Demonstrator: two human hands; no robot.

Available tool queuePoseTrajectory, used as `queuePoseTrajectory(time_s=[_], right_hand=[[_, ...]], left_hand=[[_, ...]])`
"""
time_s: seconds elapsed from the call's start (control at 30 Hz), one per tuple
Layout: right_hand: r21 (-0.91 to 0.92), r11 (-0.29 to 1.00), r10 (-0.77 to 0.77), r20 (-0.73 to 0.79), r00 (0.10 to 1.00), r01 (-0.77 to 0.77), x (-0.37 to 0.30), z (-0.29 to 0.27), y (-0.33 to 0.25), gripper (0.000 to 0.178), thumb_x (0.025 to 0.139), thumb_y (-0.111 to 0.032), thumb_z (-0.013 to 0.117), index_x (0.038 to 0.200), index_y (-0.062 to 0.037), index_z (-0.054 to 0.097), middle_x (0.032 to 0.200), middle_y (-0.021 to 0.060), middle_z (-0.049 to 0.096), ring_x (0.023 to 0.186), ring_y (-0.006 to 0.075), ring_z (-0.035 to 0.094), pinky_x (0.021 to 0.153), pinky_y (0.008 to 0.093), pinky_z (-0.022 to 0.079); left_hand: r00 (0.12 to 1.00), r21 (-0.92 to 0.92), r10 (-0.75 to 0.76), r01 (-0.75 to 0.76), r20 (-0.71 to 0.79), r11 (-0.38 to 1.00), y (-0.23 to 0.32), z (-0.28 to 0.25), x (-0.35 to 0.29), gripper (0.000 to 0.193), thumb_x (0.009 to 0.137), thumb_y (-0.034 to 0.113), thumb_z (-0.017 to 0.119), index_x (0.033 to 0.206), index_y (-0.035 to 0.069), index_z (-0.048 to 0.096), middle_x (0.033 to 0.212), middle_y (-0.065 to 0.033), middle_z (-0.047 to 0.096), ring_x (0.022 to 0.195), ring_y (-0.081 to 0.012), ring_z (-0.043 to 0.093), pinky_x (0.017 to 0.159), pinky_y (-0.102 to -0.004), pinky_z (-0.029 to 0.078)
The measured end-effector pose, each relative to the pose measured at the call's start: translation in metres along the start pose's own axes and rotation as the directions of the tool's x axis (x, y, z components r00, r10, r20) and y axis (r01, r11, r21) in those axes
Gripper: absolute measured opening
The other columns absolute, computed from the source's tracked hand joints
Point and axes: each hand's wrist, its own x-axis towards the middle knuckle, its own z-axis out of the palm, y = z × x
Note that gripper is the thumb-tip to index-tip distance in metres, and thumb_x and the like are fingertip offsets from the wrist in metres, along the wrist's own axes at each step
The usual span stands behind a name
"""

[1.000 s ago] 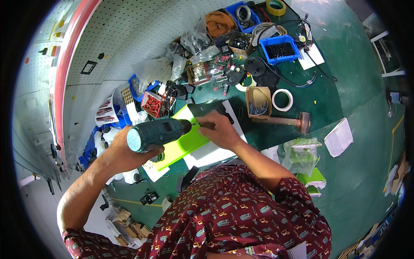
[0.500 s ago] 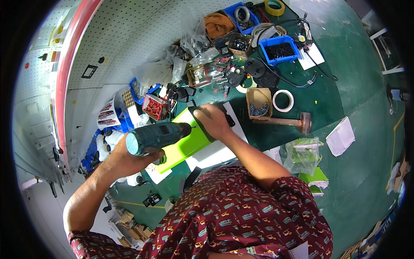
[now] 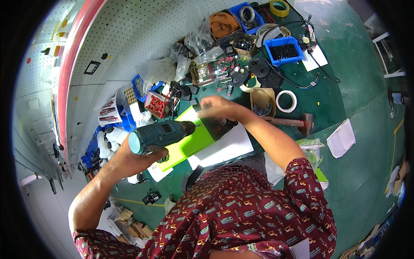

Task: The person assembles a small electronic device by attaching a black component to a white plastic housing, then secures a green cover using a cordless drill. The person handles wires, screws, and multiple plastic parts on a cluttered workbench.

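Note:
My left hand (image 3: 131, 159) is wrapped round the handle of a teal cordless drill (image 3: 157, 136). Its bit points right, above a bright green panel (image 3: 189, 144) lying at a slant on the bench. A dark end piece (image 3: 215, 128) covers the panel's right side. Over that end piece's far edge is my right hand (image 3: 219, 108), fingers bent and drawn together. Whatever lies between those fingers is hidden. White paper (image 3: 228, 149) lies under the panel.
To the right are a cardboard box of small parts (image 3: 262, 102), a tape roll (image 3: 286, 101) and a hammer (image 3: 304, 124). Bins of fasteners, including a blue bin (image 3: 283, 51), and black cables crowd the far side. A perforated wall (image 3: 129, 34) stands at far left.
My right hand has shifted back along the dark end piece toward its far edge, baring more of its surface. The drill stays in my left hand, nearly unmoved over the panel.

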Motion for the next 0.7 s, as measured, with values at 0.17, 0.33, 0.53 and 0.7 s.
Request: queuePoseTrajectory(time_s=[0.17,0.33,0.53,0.7], right_hand=[[0.003,1.0,0.006,-0.051,0.999,-0.006,0.004,0.001,0.004,0.033,0.087,-0.032,0.084,0.091,-0.0075,0.063,0.078,0.0009,0.064,0.066,0.0089,0.059,0.055,0.0263,0.044],[0.016,1.0,-0.004,-0.076,0.997,0.006,0.001,0.004,0.001,0.036,0.084,-0.034,0.086,0.088,-0.0077,0.062,0.073,-0.0001,0.06,0.059,0.008,0.054,0.049,0.0259,0.038],[0.071,0.997,0.002,-0.104,0.995,0.005,-0.002,0.003,0.0,0.044,0.08,-0.044,0.09,0.085,-0.0087,0.064,0.064,-0.0057,0.052,0.056,0.0044,0.044,0.048,0.0252,0.03],[0.046,0.998,-0.036,-0.092,0.995,0.041,0.001,0.003,0.007,0.044,0.081,-0.044,0.09,0.086,-0.0083,0.064,0.066,-0.0053,0.053,0.056,0.0047,0.045,0.049,0.0255,0.032]], left_hand=[[1.0,-0.022,0.026,-0.027,-0.017,0.999,-0.008,0.002,0.0,0.04,0.091,0.006,0.077,0.13,0.009,0.068,0.109,-0.004,0.074,0.093,-0.0122,0.068,0.086,-0.032,0.056],[1.0,0.01,0.023,-0.023,-0.008,1.0,-0.009,0.001,-0.001,0.04,0.089,0.009,0.078,0.128,0.009,0.069,0.102,-0.0063,0.075,0.09,-0.0127,0.07,0.083,-0.0327,0.057],[0.998,0.167,0.057,-0.06,0.023,0.984,-0.01,-0.002,0.007,0.029,0.087,0.014,0.079,0.115,0.009,0.073,0.089,-0.0089,0.076,0.078,-0.0175,0.072,0.073,-0.0349,0.058],[0.999,0.106,0.037,-0.035,-0.014,0.994,-0.006,0.005,0.006,0.03,0.089,0.015,0.08,0.116,0.008,0.071,0.094,-0.0089,0.075,0.083,-0.0175,0.072,0.076,-0.0351,0.059]])
